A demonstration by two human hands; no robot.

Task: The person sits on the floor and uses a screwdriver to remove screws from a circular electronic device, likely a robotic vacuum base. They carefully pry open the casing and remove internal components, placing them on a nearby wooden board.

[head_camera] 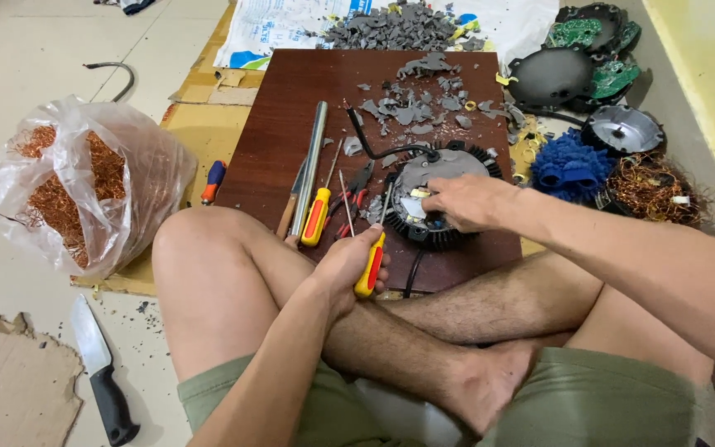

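Person seated cross-legged on floor, dark wooden board (291,99) in front of knees; board is the landmark.

Left hand (347,266) at board's near edge, fist closed round yellow-and-red handle of a screwdriver (371,263), shaft angled up toward a round black finned motor housing (440,199). Tip contact not clear.

Right hand (467,202) lies on top of housing, fingers curled and pressing down on it; whether it pinches a part, cannot tell. Housing sits on board's near-right part, black cable (374,141) running from it toward board centre.

On board left of housing: second yellow-handled screwdriver (316,217), metal rod (312,161), red-handled pliers (356,192). Grey plastic fragments (411,103) scattered over board's far half, bigger heap (391,29) just beyond far edge.

Left of board: clear plastic bag of copper wire (76,182), small red-and-blue screwdriver (213,180) near board's left edge. Knife (99,372) on floor, well apart from board, near-left.

Right of board: blue fluffy cloth (568,165), tangle of copper wire (651,186), black round covers with green circuit boards (593,50), shiny metal disc (622,128).
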